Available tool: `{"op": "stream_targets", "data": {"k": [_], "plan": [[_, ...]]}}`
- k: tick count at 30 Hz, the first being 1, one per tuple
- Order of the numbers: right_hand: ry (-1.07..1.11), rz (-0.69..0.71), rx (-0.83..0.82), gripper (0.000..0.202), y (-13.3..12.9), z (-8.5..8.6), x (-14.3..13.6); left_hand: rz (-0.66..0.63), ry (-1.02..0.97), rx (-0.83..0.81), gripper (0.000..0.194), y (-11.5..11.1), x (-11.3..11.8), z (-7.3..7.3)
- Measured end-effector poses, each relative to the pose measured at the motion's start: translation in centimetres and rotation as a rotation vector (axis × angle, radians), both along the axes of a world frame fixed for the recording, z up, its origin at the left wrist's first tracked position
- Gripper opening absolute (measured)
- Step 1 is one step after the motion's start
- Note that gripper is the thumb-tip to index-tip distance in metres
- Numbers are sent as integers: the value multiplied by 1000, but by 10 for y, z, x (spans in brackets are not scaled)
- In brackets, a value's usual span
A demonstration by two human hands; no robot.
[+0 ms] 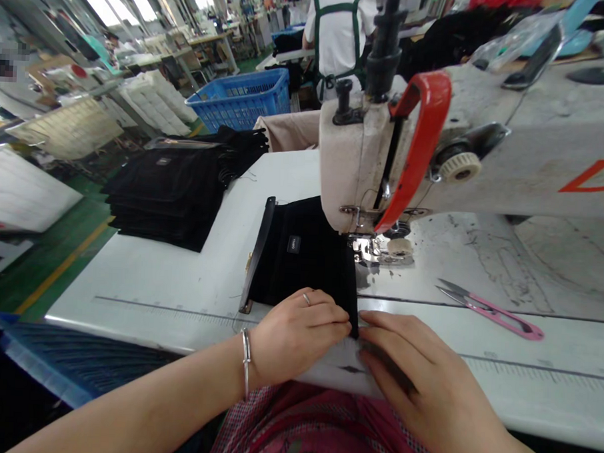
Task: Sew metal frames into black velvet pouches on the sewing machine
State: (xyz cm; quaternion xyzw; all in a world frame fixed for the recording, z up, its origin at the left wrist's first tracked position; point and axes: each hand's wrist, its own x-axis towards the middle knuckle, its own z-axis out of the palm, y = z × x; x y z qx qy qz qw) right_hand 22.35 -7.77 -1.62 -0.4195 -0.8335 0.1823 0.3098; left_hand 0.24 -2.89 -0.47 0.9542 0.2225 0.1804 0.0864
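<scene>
A black fabric piece with a small label lies on the white table under the head of the sewing machine. A dark strip with a small gold-coloured part runs along its left edge. My left hand, with a ring and a bracelet, rests on the near edge of the fabric, its fingers closed on the corner. My right hand is at the same corner from the right, fingertips at the fabric edge, thumb partly hidden below the fingers.
Pink thread snips lie right of my right hand. Stacked black fabric pieces stand on the table's left part. Behind are a blue crate and a person in a white top with green straps.
</scene>
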Motion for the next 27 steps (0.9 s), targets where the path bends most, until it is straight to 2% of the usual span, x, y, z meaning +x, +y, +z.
{"op": "stream_targets", "data": {"k": [4,12,18,22,27], "plan": [[-57,61,56,31,9,3,1,2,-54,7,20,6,-1,0],[-217,107,97,27,42,13,5,4,-180,-62,19,37,-2,0],[-352,106,105,26,69,18,7,31,-212,-52,16,62,-1,-5],[-423,75,119,27,83,14,8,58,-201,-51,14,77,1,-7],[-469,-15,132,32,92,1,9,99,-187,-37,15,94,2,-10]]}}
